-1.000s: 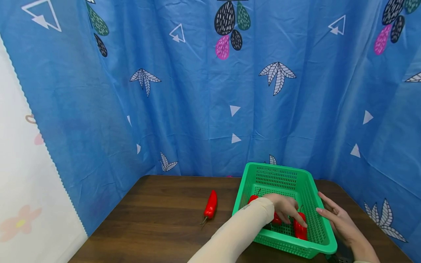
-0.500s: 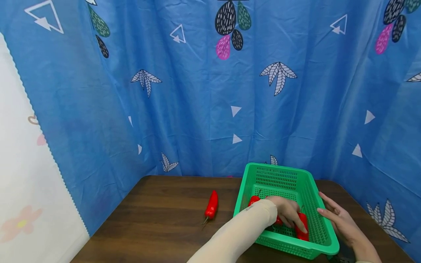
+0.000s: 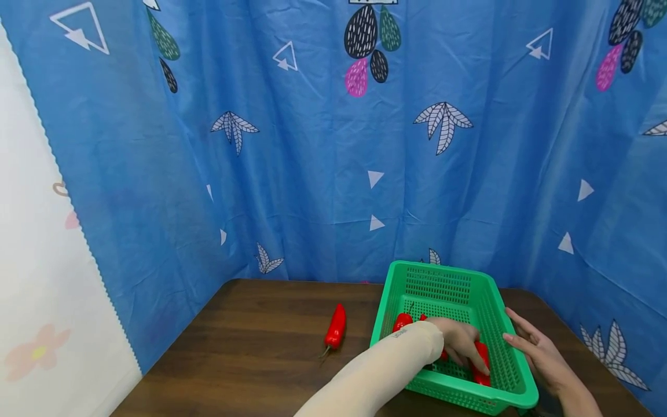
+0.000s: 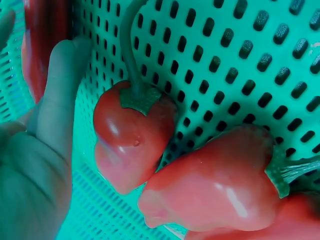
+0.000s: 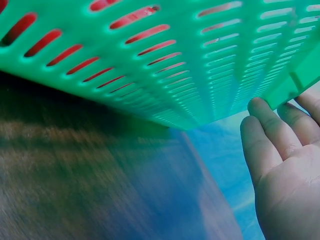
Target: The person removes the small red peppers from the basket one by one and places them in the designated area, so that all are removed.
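Observation:
My left hand (image 3: 461, 343) reaches into a green plastic basket (image 3: 453, 389), its fingers and thumb around a red pepper (image 3: 482, 364) by the right wall. In the left wrist view this pepper (image 4: 44, 30) shows at the upper left beyond the thumb. Beside the hand, two plump red peppers with green stems, one upright-stemmed pepper (image 4: 132, 142) and one pepper lying sideways (image 4: 215, 185), rest on the basket floor. My right hand (image 3: 539, 350) touches the basket's right rim from outside, its fingertips (image 5: 257, 106) against the edge.
A long red chili pepper (image 3: 336, 328) lies on the dark wooden table (image 3: 260, 341), left of the basket. Behind the table hangs a blue patterned curtain (image 3: 312, 174), with a white cloth (image 3: 36, 243) at far left.
My left hand has shifted slightly right and down inside the basket, its fingers settling farther around the pepper. The right hand stays at the rim.

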The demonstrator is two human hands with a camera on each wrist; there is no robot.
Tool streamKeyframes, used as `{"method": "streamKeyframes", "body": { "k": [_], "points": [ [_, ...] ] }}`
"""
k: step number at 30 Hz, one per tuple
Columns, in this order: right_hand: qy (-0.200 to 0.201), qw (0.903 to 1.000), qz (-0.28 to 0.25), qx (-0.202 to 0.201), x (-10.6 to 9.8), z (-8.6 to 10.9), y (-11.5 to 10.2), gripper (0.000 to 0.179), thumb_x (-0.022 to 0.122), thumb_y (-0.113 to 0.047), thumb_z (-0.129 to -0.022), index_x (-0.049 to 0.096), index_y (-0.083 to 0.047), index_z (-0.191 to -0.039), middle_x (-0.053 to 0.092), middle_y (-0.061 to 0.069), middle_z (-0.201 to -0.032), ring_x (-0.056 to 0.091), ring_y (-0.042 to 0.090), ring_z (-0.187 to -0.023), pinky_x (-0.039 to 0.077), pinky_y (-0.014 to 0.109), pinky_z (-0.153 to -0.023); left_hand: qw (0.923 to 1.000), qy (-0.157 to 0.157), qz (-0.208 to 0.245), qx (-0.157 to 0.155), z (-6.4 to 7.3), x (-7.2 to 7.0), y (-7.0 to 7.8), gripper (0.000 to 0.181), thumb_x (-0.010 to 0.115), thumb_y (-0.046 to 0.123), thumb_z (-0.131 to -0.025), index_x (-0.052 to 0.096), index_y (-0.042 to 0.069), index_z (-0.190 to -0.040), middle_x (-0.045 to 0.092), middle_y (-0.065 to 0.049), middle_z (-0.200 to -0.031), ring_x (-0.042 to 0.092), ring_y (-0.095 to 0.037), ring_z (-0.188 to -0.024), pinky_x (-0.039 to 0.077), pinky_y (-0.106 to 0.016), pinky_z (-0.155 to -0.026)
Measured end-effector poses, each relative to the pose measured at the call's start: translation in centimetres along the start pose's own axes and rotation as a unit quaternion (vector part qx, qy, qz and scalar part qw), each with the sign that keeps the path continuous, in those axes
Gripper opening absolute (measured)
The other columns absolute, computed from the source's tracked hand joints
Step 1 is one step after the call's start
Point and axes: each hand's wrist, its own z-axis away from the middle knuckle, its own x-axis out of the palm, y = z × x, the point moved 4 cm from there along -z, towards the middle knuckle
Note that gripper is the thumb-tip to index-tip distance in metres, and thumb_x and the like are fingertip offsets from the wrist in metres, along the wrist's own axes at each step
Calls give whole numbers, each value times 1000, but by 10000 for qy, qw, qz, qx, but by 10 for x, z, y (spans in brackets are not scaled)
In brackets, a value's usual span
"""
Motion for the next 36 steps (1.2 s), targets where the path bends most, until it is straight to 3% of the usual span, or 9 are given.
{"method": "streamKeyframes", "body": {
  "k": [5,8,11,13,17,21,29,33,36],
  "points": [
    [-7,10000,49,-29,0,0,1,70,41,-30,-109,-3,-17,-162,-4,-25,-155,-8,-8,-145,37,0,-83,9998,165,-65,-3,-5,1,2,34,71,16,-94,60,13,-125,66,-1,-95,71,-14,-81,60,-26,-78],
    [7,10000,-1,-53,0,-1,1,71,42,-29,-109,-3,-16,-162,-6,-24,-156,-11,-2,-148,37,0,-82,9996,269,-108,14,-7,1,2,30,71,15,-93,63,12,-121,64,-1,-95,69,-14,-80,60,-26,-77],
    [2,9999,-142,-56,-1,-2,1,71,42,-28,-109,-3,-17,-162,-10,-20,-159,-19,22,-152,37,0,-81,9993,357,-59,68,-9,1,2,34,71,15,-93,63,13,-126,63,1,-100,67,-13,-79,60,-26,-78],
    [1,9998,-194,-78,-1,-2,1,71,43,-27,-109,-3,-17,-162,-11,-18,-160,-21,29,-152,37,0,-81,9991,407,-33,118,-10,1,3,35,71,14,-93,63,13,-127,63,1,-101,67,-13,-78,61,-27,-78],
    [0,9997,-209,-140,-1,-2,1,71,43,-26,-109,-3,-18,-162,-8,-22,-158,-22,27,-152,36,0,-81,9986,460,-140,228,-10,0,5,16,71,15,-94,69,7,-107,64,-1,-91,67,-13,-75,61,-26,-75],
    [-17,9997,-178,-145,0,-2,3,70,42,-27,-109,-3,-19,-162,-4,-25,-156,-20,18,-152,37,0,-82,9971,612,-254,376,-10,0,6,10,72,15,-93,70,7,-99,64,0,-87,66,-12,-73,60,-25,-71],
    [-21,9999,-55,-86,-2,-2,2,70,42,-28,-109,-3,-21,-162,-3,-28,-154,-20,20,-152,36,2,-81,9949,845,-37,548,-9,-3,6,28,73,13,-91,69,14,-118,65,2,-92,67,-10,-75,61,-25,-73],
    [-49,9999,-11,-89,-2,-1,2,70,41,-28,-109,-4,-21,-162,-2,-29,-153,-19,14,-152,37,2,-81,9946,880,6,554,-6,-3,5,38,73,13,-91,65,17,-128,66,3,-96,67,-9,-76,61,-25,-75],
    [-47,10000,3,-80,-2,-1,1,70,41,-28,-109,-3,-21,-162,-2,-28,-153,-19,19,-152,37,2,-82,9945,884,81,559,-4,-3,4,41,73,13,-91,64,18,-131,66,3,-98,67,-9,-77,61,-25,-76]
  ]
}}
